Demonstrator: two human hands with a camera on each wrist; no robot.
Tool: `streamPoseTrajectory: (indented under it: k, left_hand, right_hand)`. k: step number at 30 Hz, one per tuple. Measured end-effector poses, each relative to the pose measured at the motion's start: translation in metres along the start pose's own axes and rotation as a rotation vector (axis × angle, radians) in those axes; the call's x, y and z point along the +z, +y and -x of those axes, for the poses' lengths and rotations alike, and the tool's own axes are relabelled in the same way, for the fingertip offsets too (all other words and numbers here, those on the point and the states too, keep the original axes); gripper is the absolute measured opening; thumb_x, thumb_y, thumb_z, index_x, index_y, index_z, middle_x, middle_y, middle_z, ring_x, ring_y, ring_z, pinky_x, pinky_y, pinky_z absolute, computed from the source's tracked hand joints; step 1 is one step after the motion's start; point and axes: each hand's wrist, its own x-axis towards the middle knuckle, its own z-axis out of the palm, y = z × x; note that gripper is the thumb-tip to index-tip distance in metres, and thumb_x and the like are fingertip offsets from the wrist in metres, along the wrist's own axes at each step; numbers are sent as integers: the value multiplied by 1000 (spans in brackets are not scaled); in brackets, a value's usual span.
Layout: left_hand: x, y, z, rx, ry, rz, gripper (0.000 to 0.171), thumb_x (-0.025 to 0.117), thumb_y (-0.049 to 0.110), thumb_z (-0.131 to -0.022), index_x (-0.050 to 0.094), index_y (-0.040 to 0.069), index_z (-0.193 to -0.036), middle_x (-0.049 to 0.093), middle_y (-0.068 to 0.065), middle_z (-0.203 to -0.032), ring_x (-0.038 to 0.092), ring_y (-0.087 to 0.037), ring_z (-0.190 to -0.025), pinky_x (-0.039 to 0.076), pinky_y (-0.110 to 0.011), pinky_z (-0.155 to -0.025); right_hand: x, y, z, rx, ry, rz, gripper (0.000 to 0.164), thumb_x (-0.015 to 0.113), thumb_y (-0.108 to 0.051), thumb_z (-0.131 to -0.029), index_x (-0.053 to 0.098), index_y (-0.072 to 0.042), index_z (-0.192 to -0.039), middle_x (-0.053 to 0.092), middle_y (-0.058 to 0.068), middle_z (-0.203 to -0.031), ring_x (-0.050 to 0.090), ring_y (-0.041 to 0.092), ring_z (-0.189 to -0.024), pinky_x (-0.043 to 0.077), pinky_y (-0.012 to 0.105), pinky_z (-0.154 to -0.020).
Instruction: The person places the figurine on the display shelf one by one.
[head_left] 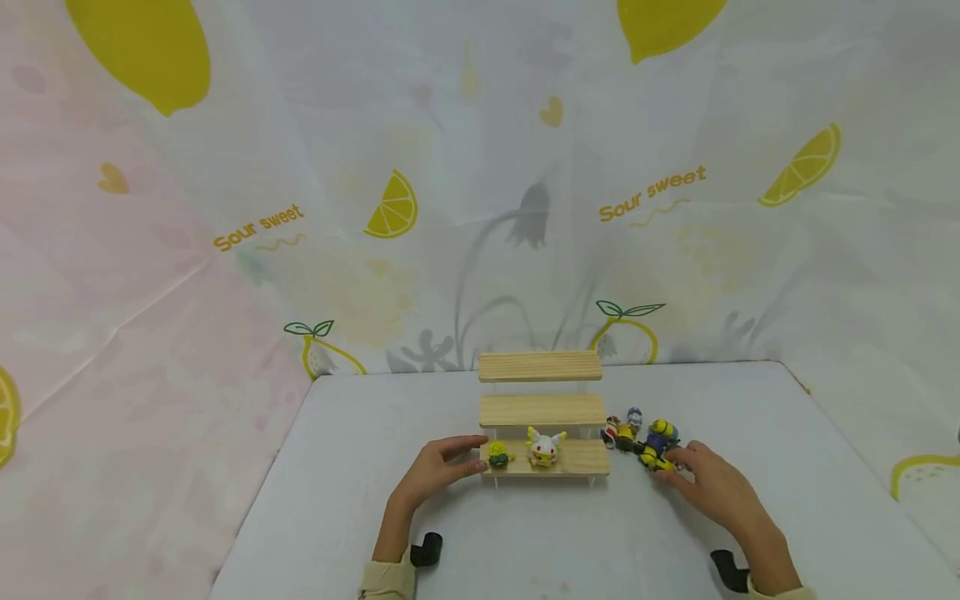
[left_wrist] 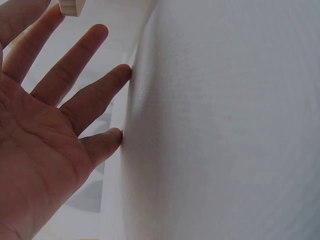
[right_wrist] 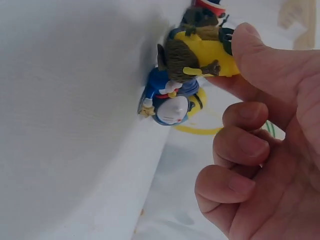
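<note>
Pinching the yellow figure (right_wrist: pixel 207 55) from the cluster just right of the stepped shelf's (head_left: pixel 542 411) lowest step, the right hand (head_left: pixel 716 487) could topple the neighbouring blue figure (right_wrist: pixel 167 102), while the left hand (head_left: pixel 435 471) rests open against that step's left end.

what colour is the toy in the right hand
Yellow toy, brown on top; right hand grips it. Right wrist view.

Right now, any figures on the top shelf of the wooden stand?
No, the top shelf is bare; only two small figures stand on the bottom step.
</note>
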Motion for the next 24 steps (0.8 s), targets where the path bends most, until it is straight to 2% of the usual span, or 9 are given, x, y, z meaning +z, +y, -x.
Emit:
streamPoseTrajectory:
  k: [3,4,8,11,15,24]
  left_hand:
    - [0,0,0,-4,-2,7,44,77,20,-88,66,8,-129,63,-5,-131,51,-24,-129,36,-46,-111]
    - [0,-5,-1,-2,2,5,44,77,22,-88,66,10,-129,63,-3,-131,51,-23,-129,36,-46,-111]
    - [0,-7,-1,-5,2,0,43,77,27,-88,67,15,-128,63,1,-130,51,-21,-129,37,-46,-111]
    - [0,-8,-1,7,1,-5,43,77,27,-89,67,13,-128,63,-1,-131,52,-22,-129,37,-47,-110]
    - [0,-7,-1,25,-3,-6,44,76,26,-89,66,11,-129,63,-2,-131,52,-23,-129,37,-47,-110]
    - [0,-8,-1,14,-2,-8,45,77,28,-88,67,13,-129,63,0,-131,52,-21,-128,38,-45,-110]
  right_hand:
    - [1,0,1,-19,-8,-26,33,74,-25,-89,70,-3,-114,53,0,-87,49,15,-74,43,31,-58]
    - [1,0,2,-23,-11,-36,33,73,-23,-90,70,-2,-115,52,0,-86,48,15,-73,42,31,-57]
    - [3,1,4,-33,-16,-61,33,69,-20,-93,67,-2,-120,50,0,-84,42,15,-68,36,29,-54]
    - [4,3,4,-34,-12,-63,32,67,-18,-95,66,-1,-122,49,0,-83,40,15,-67,35,29,-52]
    - [5,4,4,-30,14,-55,30,67,-16,-95,67,-1,-121,47,0,-80,40,15,-64,34,28,-51]
    - [1,-3,4,-56,107,-94,30,62,-12,-97,63,4,-122,44,1,-80,38,15,-66,32,28,-51]
